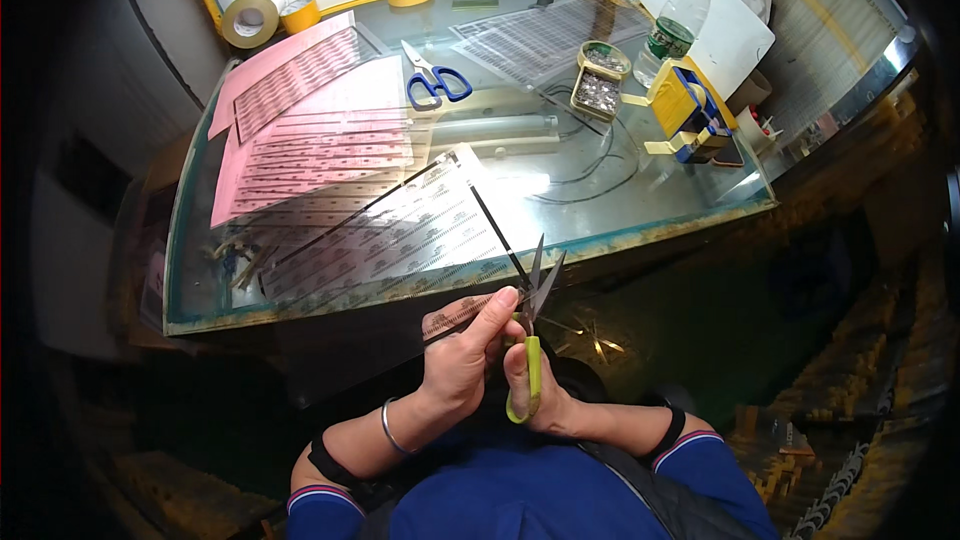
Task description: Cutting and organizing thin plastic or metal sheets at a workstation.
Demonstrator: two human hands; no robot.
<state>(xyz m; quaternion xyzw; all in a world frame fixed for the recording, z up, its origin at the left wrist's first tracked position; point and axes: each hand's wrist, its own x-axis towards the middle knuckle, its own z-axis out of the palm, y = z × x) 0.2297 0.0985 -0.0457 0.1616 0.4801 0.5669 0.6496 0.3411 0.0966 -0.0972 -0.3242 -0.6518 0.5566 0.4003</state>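
My left hand (463, 355) is closed on a corner of a clear printed film sheet (400, 225), thumb on top. The sheet has rows of small dark marks and black border strips, and it reaches from my fingers over the table's front edge. In my right hand (548, 398) is a pair of scissors (533, 365) with lime-green handles. Their blades point away from me and stand apart, close beside the film's right edge and my left fingertips. Whether the blades touch the film I cannot tell.
On the glass table (660, 235) lie pink sheets (305, 155) under more printed film, blue-handled scissors (432, 80) and tape rolls (252, 18). To the right stand a small tray (597, 95), a plastic bottle (680, 25) and a tape dispenser (690, 110). Thin offcuts (600, 345) lie below.
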